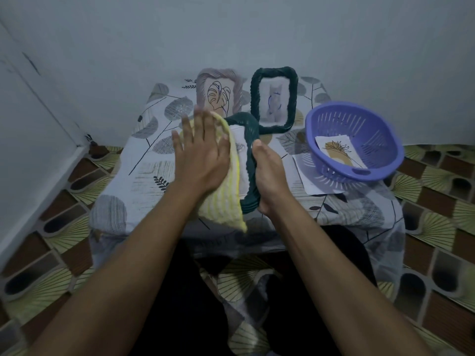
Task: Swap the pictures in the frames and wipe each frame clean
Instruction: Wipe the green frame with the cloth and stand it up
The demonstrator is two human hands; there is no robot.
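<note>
We press our left hand (203,155), fingers straight and spread, flat on a yellow cloth (226,201) against the face of a dark green frame (250,155), which stands tilted on edge at the middle of the table. Our right hand (270,173) grips that frame's right rim. Behind it 2 more frames stand by the wall: a pale frame (237,83) with a leaf drawing and a second green frame (293,98). At the right, a purple basket (385,129) holds a picture (339,152) and sits on a sheet of paper (308,181)

Left hand (199,152) presses a yellow cloth (226,194) flat against the dark green frame (249,160) the right hand (270,173) grips.
</note>
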